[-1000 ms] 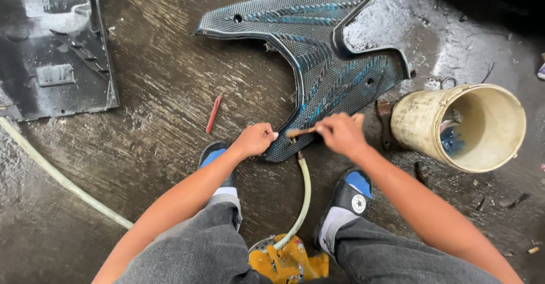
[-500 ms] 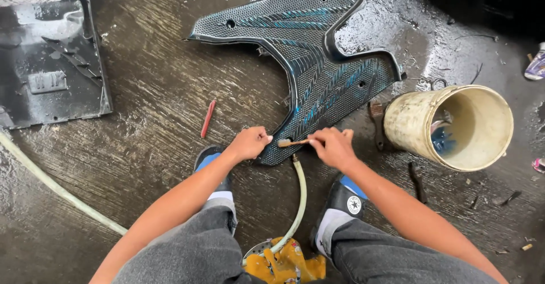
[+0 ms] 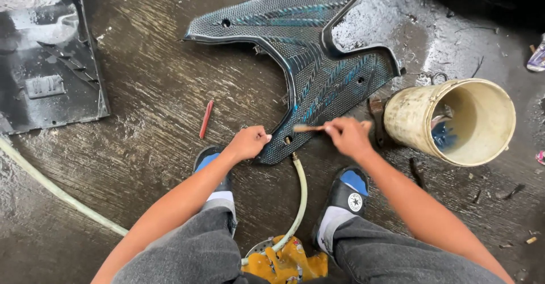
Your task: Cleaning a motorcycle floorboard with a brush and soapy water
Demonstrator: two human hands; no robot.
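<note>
Left hand (image 3: 248,142) gripping panel (image 3: 306,62) edge, right hand (image 3: 347,136) holding brush (image 3: 309,128)

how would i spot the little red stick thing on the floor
Start at the big dark patterned panel lying on the wet floor. Look left of its lower tip, just up-left of the left hand. The red stick lies alone there, thin, slanted, the only red item.

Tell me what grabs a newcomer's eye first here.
The big dark patterned panel with blue streaks lies on the wet floor at top centre. Its near tip sits between the left hand, which steadies it, and the right hand, which holds a thin brush-like stick against it. A stained cream bucket lies on its side at right.
</note>
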